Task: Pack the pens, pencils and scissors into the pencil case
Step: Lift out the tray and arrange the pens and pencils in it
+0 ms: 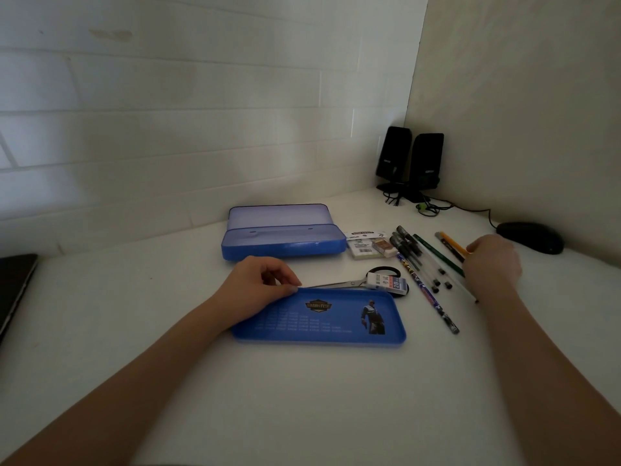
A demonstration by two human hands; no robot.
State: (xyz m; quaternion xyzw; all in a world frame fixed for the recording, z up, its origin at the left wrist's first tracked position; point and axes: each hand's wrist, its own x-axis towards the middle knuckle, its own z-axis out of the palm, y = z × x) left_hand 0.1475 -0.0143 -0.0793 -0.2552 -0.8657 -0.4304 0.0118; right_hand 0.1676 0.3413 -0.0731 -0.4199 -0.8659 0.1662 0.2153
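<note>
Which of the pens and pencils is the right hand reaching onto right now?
The yellow pencil, farthest right in the row. The right hand covers its near end; the green pencil and the black-capped pens lie left of it, untouched.

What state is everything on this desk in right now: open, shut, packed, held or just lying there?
Pencil case: open, lid up, looks empty.
Blue tray: out of the case, flat on the desk.
Left hand: fingers curled on the tray's far rim.
Right hand: reaching over the pens; grip hidden.
Scissors: closed, lying behind the tray.
Pens and pencils: unpacked, side by side.
Eraser: lying loose.
Laptop: shut.
</note>
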